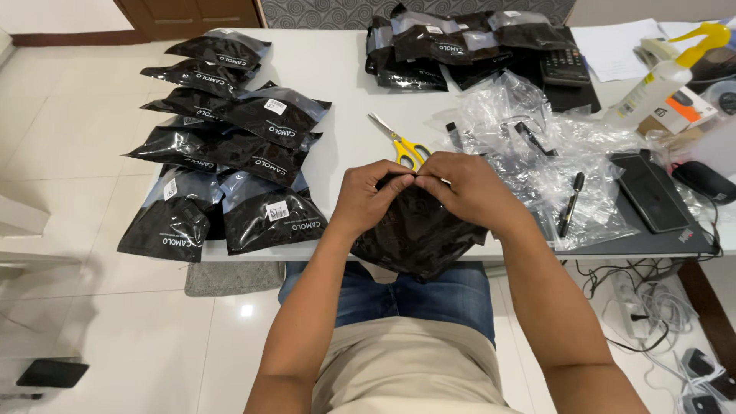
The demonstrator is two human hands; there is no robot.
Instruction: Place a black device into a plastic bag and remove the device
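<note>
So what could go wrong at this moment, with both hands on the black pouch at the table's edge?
Three risks, judged loosely. The black pouch hangs over the table edge, so if the left hand or right hand slips, it may drop. The yellow-handled scissors lie just beyond the fingers. The stack of filled pouches overhangs the left edge and could slide off.

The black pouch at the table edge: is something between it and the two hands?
Nothing visible. The left hand and the right hand both pinch the top edge of the black pouch directly. The yellow scissors lie behind them on the white table.
</note>
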